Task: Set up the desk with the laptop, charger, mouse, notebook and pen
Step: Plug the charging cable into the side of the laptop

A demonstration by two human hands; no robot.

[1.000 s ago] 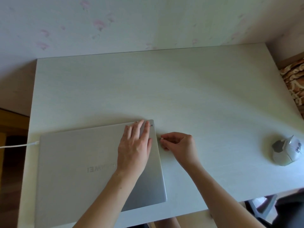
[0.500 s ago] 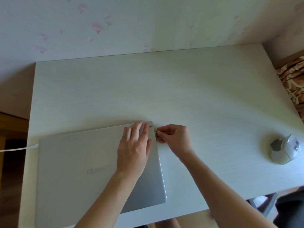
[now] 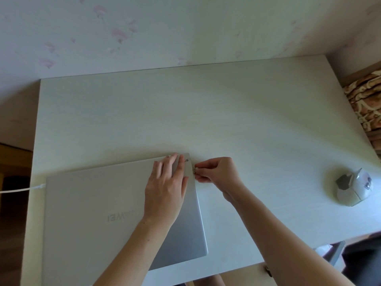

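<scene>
The closed silver laptop (image 3: 115,213) lies at the desk's (image 3: 226,112) near left. The left hand (image 3: 167,188) presses flat on its lid, apparently to steady it, while the right hand (image 3: 216,174) pinches a small USB plug (image 3: 194,170) against its right edge. The white charger cable (image 3: 22,189) meets the left edge; the grey mouse (image 3: 353,187) waits well apart, right.

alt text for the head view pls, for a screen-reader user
The right hand pinches a small USB plug at the right edge of a closed silver laptop, which the left hand presses flat. A white cable enters its left side; a grey mouse sits far right.
</scene>
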